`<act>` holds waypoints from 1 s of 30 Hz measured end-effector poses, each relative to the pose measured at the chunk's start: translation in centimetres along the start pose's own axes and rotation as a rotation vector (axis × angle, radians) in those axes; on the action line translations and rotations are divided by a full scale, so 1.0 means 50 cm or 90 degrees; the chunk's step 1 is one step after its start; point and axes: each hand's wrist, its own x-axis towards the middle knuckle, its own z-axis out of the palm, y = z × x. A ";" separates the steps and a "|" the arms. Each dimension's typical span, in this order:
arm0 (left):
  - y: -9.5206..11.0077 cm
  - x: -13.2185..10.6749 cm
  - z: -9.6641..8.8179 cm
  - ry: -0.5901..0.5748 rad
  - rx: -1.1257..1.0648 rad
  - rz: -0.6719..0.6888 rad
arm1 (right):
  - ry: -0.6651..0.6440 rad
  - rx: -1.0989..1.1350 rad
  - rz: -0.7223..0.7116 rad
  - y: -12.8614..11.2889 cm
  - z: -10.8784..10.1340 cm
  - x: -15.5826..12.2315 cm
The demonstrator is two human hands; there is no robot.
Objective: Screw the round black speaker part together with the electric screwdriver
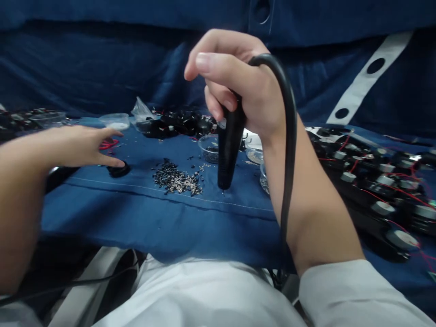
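My right hand (235, 86) is closed around a black corded electric screwdriver (229, 150), which it holds upright with the bit pointing down close above the blue cloth. The cord loops from the tool's top over my wrist and down along the forearm. At the left, my left hand (81, 146) reaches over a small round black part (118, 169), the thumb touching its top and the fingers stretched apart. Between the hands lies a loose pile of small black and silver screws (179, 178) on the cloth.
Behind the screwdriver stands a clear bowl (208, 149) of small dark pieces. A clear tub (115, 121) sits farther back left. Black assemblies (180, 125) line the back, and many more with red wires (384, 181) crowd the right. A blue cloth (143, 209) covers the table.
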 end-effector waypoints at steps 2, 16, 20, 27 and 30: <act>0.011 -0.012 0.024 -0.080 0.059 0.031 | 0.018 0.000 0.021 -0.006 -0.002 -0.004; 0.071 0.018 0.022 0.030 0.017 0.189 | -0.016 -0.162 0.107 0.017 -0.053 -0.019; 0.223 0.001 -0.019 0.112 -0.193 0.392 | -0.059 -0.167 0.156 0.027 -0.062 -0.024; 0.382 -0.001 0.042 0.161 -0.206 0.616 | 0.016 -0.153 0.147 -0.009 -0.046 -0.023; 0.383 -0.022 0.057 0.222 -0.232 0.630 | 0.091 -0.142 0.081 -0.026 -0.044 -0.019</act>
